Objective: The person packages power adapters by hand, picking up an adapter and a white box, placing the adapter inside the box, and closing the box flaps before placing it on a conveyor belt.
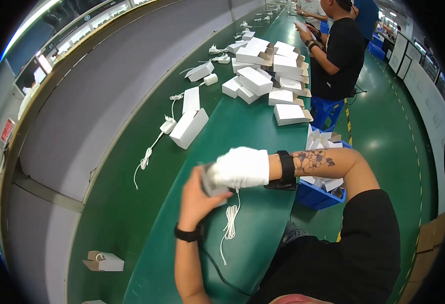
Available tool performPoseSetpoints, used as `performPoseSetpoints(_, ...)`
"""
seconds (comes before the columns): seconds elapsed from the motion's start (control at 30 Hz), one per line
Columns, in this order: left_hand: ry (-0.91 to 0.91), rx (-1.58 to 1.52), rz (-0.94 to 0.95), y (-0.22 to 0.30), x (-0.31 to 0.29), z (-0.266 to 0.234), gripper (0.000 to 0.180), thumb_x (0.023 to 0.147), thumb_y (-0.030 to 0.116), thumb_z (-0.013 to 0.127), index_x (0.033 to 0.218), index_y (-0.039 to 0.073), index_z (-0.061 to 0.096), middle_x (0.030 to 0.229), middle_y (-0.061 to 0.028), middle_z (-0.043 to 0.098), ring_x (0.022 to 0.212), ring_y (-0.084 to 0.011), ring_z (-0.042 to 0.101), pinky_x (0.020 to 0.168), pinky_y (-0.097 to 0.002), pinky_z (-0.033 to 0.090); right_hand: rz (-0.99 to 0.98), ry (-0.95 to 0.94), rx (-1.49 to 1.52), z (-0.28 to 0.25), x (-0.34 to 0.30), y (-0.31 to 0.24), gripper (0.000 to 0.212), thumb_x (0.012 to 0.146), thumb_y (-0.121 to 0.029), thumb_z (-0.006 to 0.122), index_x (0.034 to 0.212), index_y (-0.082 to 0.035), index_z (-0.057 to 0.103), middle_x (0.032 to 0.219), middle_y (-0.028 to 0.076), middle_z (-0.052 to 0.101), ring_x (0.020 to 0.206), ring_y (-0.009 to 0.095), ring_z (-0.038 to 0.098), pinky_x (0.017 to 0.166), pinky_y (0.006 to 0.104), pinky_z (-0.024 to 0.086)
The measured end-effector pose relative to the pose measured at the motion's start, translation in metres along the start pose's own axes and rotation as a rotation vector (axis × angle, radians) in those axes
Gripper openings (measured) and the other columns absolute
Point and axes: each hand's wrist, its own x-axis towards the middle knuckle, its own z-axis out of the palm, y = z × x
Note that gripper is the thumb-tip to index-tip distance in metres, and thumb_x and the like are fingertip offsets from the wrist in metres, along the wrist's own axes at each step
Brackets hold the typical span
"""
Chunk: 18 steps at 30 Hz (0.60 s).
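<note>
My left hand point(196, 198) is closed around a small grey-white box point(215, 188), blurred by motion, with the thumb along its lower edge. Over that box reaches my right hand point(244, 167) in a white glove, its fingers hidden or smeared. From beneath the glove hangs a bundled white cable point(231, 223), its loose end on the green mat; what it joins to is covered. Ahead on the bench stands an opened white box point(189, 128). Beside it lies a white power adapter point(168, 125) with a coiled cable.
White boxes point(255, 80) are piled farther along the bench, some with open flaps. More adapters point(210, 79) lie at left. A blue crate point(320, 197) full of cartons stands by the bench's right edge. An open box point(106, 261) sits near left. A co-worker point(341, 55) works ahead.
</note>
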Motion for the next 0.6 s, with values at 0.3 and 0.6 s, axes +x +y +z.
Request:
performPoseSetpoints(0.3, 0.707, 0.288, -0.366, -0.111, -0.065, -0.146, 0.073, 0.062, 0.016, 0.085, 0.121, 0.002, 0.043, 0.110, -0.0160, 0.058, 0.101, -0.0275, 0.059, 0.088, -0.0379, 0.046, 0.918, 0.053, 0.240, 0.042, -0.019, -0.036, 0.055, 0.081, -0.049, 0.062, 0.108, -0.003, 0.051, 0.075, 0.016, 0.064, 0.074, 0.034, 0.065, 0.067, 0.0420, 0.051)
performPoseSetpoints(0.6, 1.051, 0.577, -0.235, -0.067, -0.064, -0.147, 0.092, 0.069, 0.017, 0.081, 0.140, -0.002, 0.027, 0.138, -0.0172, 0.039, 0.124, -0.0343, 0.044, 0.107, -0.0413, 0.030, 0.874, 0.260, 0.347, 0.066, 0.007, -0.022, 0.057, 0.082, -0.031, 0.063, 0.126, 0.000, 0.043, 0.095, 0.022, 0.063, 0.078, 0.035, 0.065, 0.069, 0.0417, 0.052)
